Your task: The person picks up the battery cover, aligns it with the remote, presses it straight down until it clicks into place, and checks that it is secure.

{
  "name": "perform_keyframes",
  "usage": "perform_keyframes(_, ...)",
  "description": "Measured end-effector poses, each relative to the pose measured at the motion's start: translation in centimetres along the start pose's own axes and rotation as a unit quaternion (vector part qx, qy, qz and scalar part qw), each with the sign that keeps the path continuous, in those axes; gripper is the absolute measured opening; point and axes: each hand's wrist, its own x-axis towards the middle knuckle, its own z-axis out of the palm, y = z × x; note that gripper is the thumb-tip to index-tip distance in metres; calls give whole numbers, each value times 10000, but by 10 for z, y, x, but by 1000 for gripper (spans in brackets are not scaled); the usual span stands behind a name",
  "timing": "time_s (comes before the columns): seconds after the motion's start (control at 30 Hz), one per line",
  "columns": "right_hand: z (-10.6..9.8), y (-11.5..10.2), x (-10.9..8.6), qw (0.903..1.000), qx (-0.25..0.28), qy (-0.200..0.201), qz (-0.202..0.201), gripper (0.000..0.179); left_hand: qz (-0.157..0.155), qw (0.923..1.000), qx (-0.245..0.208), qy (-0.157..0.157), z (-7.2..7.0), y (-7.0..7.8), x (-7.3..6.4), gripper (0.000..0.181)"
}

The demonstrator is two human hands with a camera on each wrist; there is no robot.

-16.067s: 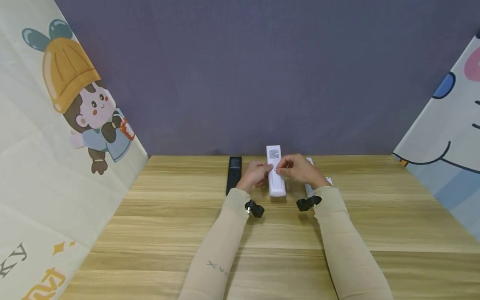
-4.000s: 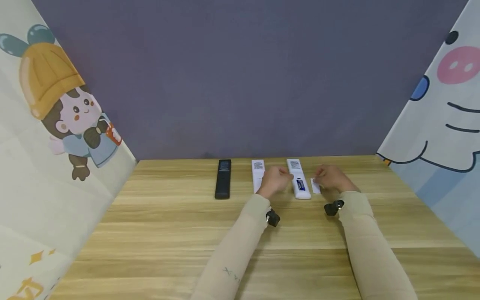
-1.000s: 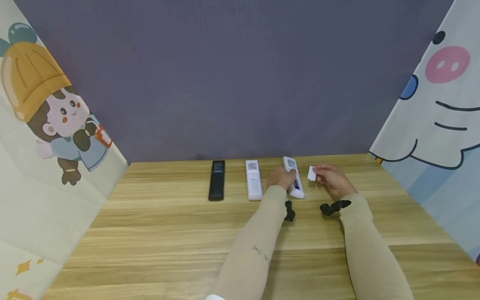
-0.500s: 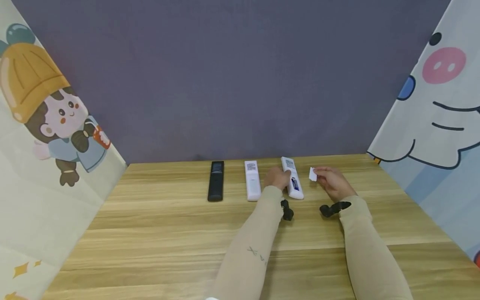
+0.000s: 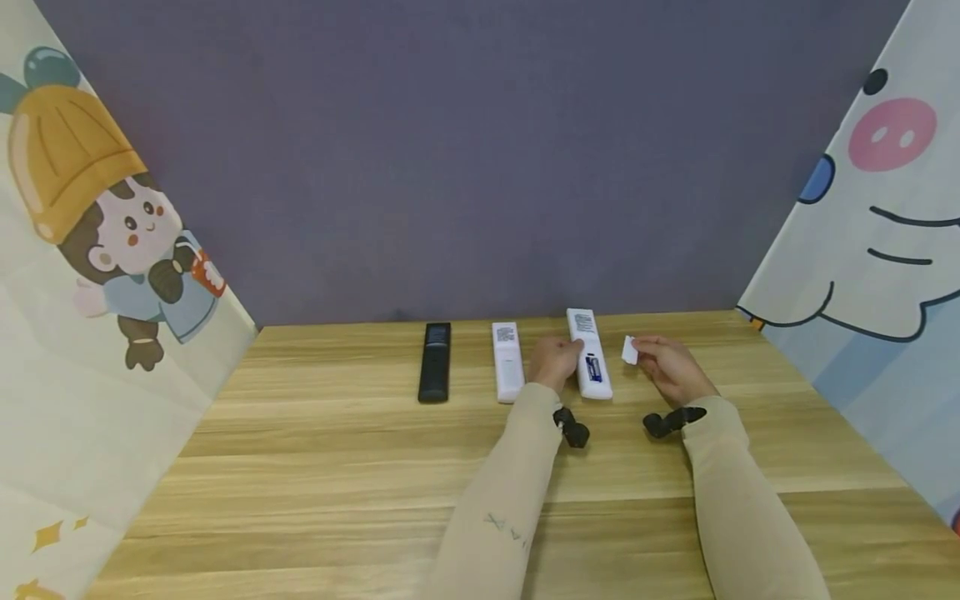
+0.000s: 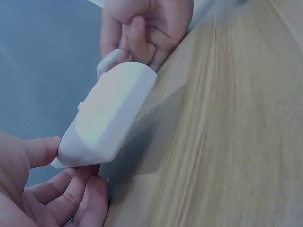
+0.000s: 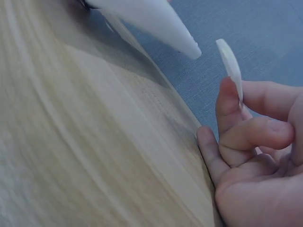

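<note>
My left hand [image 5: 553, 362] grips a white remote control [image 5: 582, 327] by its left side, thumb on top and fingers underneath. In the left wrist view the remote [image 6: 111, 111] is raised off the wood and casts a shadow. Its back faces up, and the uncovered battery compartment shows blue batteries [image 5: 594, 369]. To the right, my right hand [image 5: 670, 367] pinches a small white battery cover [image 5: 629, 351] between thumb and forefinger. The right wrist view has that cover [image 7: 230, 65] edge-on, apart from the remote, with the other fingers curled below near the table.
A second white remote [image 5: 508, 367], back up with its cover on, lies left of my left hand. Farther left is a black remote [image 5: 434, 362]. The wooden table [image 5: 300, 467] ends at a dark grey backdrop [image 5: 480, 167], with cartoon-printed cloths at both sides.
Batteries sat in the held remote 4 seconds ago, when the cover was near the table; since then the left hand has gripped the remote and the right has raised the cover. Lately, only slight shifts.
</note>
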Motion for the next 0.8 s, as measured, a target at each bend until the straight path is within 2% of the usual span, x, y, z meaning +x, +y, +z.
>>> perform_keyframes(0.1, -1, 1, 0, 10000, -45, 5, -31, 5, 52, 9993, -373, -73, 0, -3, 0, 27)
perform_keyframes(0.23, -1, 1, 0, 10000, -51, 14, -66, 7, 103, 9976, -658, -182, 0, -7, 3, 27)
perform_keyframes(0.57, 2, 0, 0, 9997, -227, 42, -115, 5, 178, 9971, -731, -98, -1, -9, -2, 30)
perform_keyframes(0.8, 2, -1, -1, 9993, -359, 77, -96, 6, 295, 9931, -1123, -152, -2, -10, -3, 28)
